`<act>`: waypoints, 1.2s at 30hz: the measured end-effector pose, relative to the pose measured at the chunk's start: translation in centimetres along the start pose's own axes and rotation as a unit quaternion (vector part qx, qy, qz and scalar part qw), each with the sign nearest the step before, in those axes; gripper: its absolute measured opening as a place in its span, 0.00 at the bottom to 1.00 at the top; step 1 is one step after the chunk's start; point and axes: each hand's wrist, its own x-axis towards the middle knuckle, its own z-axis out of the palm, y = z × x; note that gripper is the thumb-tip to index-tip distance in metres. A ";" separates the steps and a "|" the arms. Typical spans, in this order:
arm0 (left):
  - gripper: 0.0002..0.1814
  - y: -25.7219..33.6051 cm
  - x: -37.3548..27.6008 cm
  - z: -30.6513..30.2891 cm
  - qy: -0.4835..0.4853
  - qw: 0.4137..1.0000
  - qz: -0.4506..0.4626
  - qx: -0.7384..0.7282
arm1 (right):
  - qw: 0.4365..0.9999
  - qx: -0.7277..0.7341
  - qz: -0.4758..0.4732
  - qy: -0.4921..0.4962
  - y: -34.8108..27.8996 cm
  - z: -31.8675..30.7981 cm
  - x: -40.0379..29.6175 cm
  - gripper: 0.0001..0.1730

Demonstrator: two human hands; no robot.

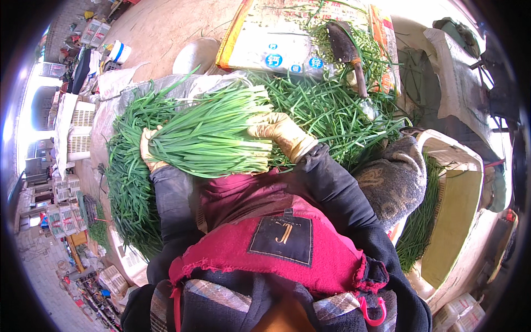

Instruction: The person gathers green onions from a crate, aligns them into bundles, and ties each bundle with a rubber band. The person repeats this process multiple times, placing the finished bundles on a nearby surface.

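A thick bundle of green Chinese chives (211,133) lies across in front of me, its pale cut ends to the right. My left hand (151,147), in a pale glove, is wrapped round the leafy part of the bundle. Also gloved, my right hand (282,130) has its thumb and fingers at the pale stems near the cut ends. Its fingertips touch the stems; whether they pinch any is hidden among the leaves. Long leaves hang beyond my left hand in a darker green heap (132,199). Loose chives (327,112) are spread to the right of the bundle.
A trowel-like blade with a wooden handle (344,45) rests on a printed woven sack (257,41) strewn with trimmings. On the right stands a plastic crate (452,216) holding chives (427,224), beside a grey patterned cloth (390,178). Stacked crates (81,128) are at left.
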 end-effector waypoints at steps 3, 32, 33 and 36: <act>0.17 -1.3 -0.1 2.4 0.103 0.994 0.009 -0.017 | 0.998 -0.021 0.006 0.051 -0.1 0.3 -0.6 0.14; 0.10 2.2 -1.7 5.9 0.179 0.967 0.177 -0.033 | 0.994 -0.074 -0.060 -0.059 -2.4 4.2 -7.1 0.24; 0.08 2.1 -1.1 4.1 0.185 0.966 0.183 -0.001 | 0.995 -0.056 -0.075 -0.031 -2.1 4.4 -7.2 0.21; 0.05 0.0 0.6 -0.3 0.207 0.963 0.167 -0.049 | 0.980 0.097 -0.096 0.148 -3.6 2.1 -7.4 0.09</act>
